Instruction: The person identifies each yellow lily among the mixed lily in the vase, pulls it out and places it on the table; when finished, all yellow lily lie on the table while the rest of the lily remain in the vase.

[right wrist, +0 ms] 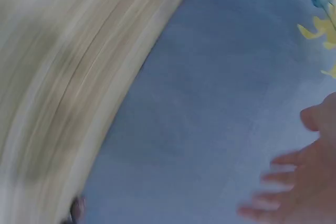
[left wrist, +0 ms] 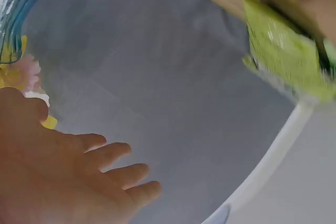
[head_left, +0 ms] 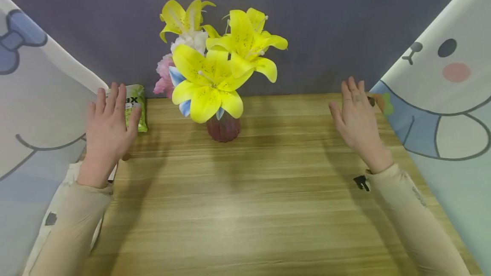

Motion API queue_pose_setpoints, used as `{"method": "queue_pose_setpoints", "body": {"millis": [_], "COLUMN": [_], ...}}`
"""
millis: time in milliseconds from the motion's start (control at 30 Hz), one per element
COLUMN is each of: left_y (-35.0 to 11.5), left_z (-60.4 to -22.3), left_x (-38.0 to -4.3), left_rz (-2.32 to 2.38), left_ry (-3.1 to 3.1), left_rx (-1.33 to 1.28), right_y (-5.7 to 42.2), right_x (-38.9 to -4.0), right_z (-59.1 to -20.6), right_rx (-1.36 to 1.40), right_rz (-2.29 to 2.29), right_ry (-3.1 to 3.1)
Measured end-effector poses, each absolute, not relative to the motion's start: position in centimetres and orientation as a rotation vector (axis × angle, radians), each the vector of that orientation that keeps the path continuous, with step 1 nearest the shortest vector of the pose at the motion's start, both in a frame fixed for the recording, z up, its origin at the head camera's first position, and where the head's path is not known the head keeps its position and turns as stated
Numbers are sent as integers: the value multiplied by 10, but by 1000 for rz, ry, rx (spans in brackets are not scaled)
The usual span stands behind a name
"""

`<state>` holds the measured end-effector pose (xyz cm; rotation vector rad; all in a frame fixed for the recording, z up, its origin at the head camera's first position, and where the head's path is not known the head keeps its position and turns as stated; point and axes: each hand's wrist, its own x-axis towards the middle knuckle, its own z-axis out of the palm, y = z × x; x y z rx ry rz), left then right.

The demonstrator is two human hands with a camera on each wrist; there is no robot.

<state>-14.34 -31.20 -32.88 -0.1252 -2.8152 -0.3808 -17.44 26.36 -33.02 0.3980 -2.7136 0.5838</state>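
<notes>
Sleeves (head_left: 69, 220): thin beige cloth, wrinkled along both forearms.
Left hand (head_left: 108, 131): spread, fingers straight, holding nothing; it overlaps the packet in the head view, but the left wrist view shows them apart.
Right hand (head_left: 358, 120): spread, thumb out, holding nothing; small dark item (head_left: 371, 101) just beside it, identity not determinable.
Hand spacing: well apart on either side of the vase, presumably to avoid the petals.
Green packet (head_left: 134, 96): crinkled, glossy film; far left of the worktop (head_left: 230, 216).
Vase (head_left: 223, 130): ribbed, translucent; upright near the back edge, probably set there to protect spreading blooms from knocks.
Yellow lilies (head_left: 209, 82): broad, curled, speckled petals, seemingly artificial.
Worktop finish: streaked wood grain.
</notes>
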Motion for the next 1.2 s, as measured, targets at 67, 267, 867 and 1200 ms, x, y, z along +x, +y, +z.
{"method": "queue_pose_setpoints", "body": {"millis": [67, 267, 867, 1200], "left_y": [-303, -248, -147, -147], "left_z": [-336, -364, -380, -384], "left_x": [-144, -154, -190, -189], "left_rz": [-537, -1132, -1423, -1460], "left_ry": [-2776, -2538, -2261, -2215], "left_rx": [-148, -239, -511, -530], "right_y": [252, 179, 50, 37], "right_x": [-177, -180, -196, -195], "right_z": [-330, -328, -317, -316], "right_rx": [484, 768, 909, 888], "right_rz": [781, 1460, 1677, 1463], "right_ry": [-2638, -2344, -1959, -2003]}}
